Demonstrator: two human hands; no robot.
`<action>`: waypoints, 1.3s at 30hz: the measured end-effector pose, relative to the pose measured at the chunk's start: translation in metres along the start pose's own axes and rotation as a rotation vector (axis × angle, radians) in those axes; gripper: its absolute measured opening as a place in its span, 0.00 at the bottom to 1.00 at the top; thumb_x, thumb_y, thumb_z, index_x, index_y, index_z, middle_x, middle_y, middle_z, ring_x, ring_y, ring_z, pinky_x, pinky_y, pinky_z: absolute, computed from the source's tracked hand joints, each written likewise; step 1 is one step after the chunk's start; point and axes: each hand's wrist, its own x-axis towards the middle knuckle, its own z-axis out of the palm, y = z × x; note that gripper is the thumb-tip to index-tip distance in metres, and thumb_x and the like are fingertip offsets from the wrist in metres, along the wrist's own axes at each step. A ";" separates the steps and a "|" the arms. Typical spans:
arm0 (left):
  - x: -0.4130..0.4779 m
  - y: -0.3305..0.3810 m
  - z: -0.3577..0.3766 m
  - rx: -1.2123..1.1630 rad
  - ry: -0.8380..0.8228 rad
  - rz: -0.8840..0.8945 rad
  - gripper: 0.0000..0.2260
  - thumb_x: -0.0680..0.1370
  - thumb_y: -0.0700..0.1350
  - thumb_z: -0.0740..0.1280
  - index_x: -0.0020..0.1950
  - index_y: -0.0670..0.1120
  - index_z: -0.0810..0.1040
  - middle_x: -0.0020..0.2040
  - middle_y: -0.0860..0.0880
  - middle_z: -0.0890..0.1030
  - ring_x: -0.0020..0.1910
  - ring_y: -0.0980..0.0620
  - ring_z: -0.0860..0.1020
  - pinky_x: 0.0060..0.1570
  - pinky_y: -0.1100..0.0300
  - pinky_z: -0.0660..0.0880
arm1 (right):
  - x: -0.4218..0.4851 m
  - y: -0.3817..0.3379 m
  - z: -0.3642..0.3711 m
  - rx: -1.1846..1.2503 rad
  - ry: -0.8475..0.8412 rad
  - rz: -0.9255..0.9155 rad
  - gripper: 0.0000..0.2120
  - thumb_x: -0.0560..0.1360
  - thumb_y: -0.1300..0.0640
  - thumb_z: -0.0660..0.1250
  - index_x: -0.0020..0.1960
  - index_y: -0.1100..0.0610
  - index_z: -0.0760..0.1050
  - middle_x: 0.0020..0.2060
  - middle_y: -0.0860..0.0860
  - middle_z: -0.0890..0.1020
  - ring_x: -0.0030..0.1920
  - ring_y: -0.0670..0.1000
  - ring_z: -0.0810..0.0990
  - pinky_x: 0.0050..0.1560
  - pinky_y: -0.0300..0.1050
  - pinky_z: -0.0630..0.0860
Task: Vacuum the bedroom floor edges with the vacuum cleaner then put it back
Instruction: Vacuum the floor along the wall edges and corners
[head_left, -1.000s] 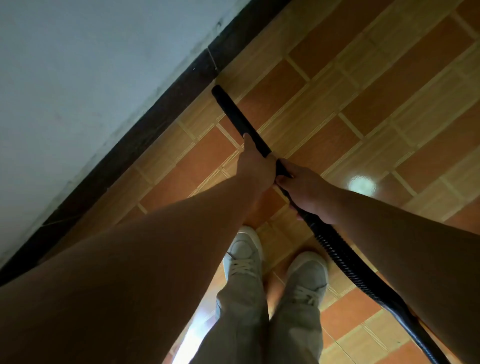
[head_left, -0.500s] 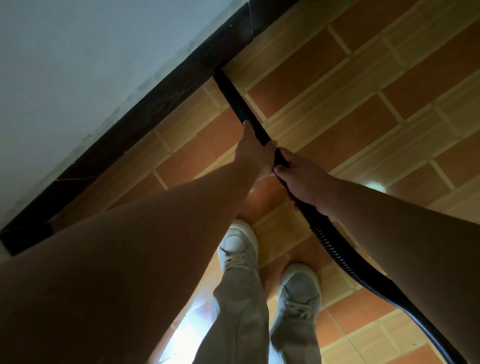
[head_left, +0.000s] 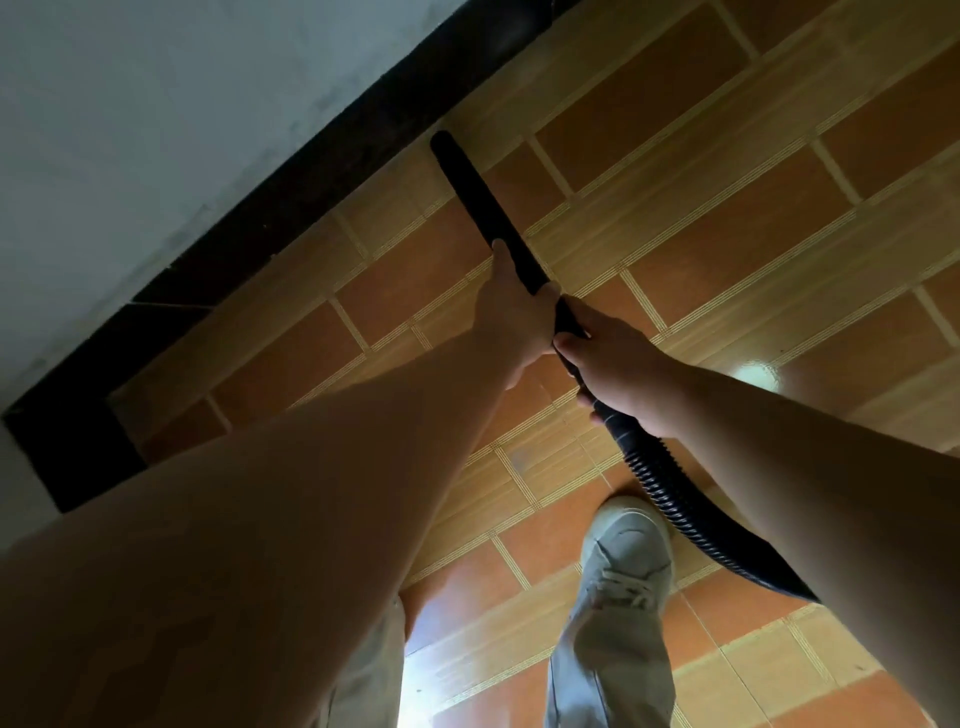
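Both hands (head_left: 511, 317) tight around vacuum wand (head_left: 478, 202)

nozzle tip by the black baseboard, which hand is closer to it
Left. The left hand grips the black wand ahead, closer to the nozzle tip. The right hand grips right behind it, where the ribbed hose starts, farther from the tip.
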 end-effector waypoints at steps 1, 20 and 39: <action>-0.001 -0.003 -0.004 -0.002 -0.001 0.001 0.35 0.80 0.41 0.67 0.82 0.52 0.52 0.55 0.38 0.81 0.49 0.38 0.84 0.45 0.40 0.84 | -0.001 0.000 0.004 -0.003 -0.001 -0.006 0.16 0.84 0.52 0.58 0.69 0.36 0.69 0.43 0.56 0.78 0.38 0.55 0.77 0.33 0.48 0.76; -0.019 -0.046 -0.083 -0.198 -0.013 -0.067 0.35 0.82 0.38 0.66 0.83 0.55 0.53 0.60 0.41 0.78 0.49 0.46 0.83 0.39 0.48 0.85 | -0.010 -0.021 0.089 -0.040 -0.027 -0.011 0.16 0.85 0.54 0.58 0.69 0.40 0.72 0.36 0.43 0.79 0.35 0.52 0.75 0.31 0.45 0.75; -0.054 -0.094 -0.155 -0.210 -0.004 -0.141 0.38 0.82 0.39 0.66 0.83 0.58 0.48 0.68 0.43 0.74 0.43 0.52 0.80 0.44 0.46 0.85 | -0.030 -0.025 0.173 -0.084 -0.076 0.041 0.17 0.85 0.52 0.58 0.71 0.37 0.70 0.43 0.52 0.80 0.36 0.53 0.77 0.31 0.45 0.77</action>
